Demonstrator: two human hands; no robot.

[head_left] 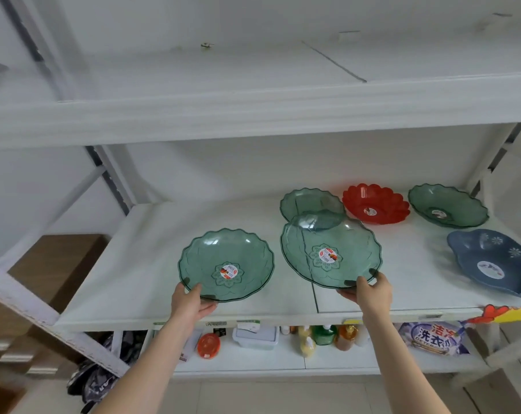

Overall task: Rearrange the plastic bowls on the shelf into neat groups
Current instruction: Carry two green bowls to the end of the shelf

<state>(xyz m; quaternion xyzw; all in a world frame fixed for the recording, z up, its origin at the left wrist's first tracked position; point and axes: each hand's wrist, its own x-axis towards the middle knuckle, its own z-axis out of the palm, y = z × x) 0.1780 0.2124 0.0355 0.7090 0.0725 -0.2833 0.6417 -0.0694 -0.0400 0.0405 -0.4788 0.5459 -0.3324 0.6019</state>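
On the white shelf [133,264] lie several plastic bowls. My left hand [190,303] grips the near rim of a clear green bowl [226,264] at the shelf's front middle. My right hand [368,294] grips the near rim of a larger green bowl [330,249], tilted up off the shelf. Behind it sits another green bowl [310,201], partly hidden. A red scalloped bowl [375,203] and a further green bowl [447,204] stand at the back right. A blue patterned bowl [495,261] lies at the right edge.
A white upper shelf board [253,115] overhangs the bowls. Metal uprights [113,177] frame the left side. The lower shelf holds bottles [324,339], a plastic box [256,336], an orange lid [208,345] and a detergent bag [432,339]. Brown cartons [59,264] stand at the left.
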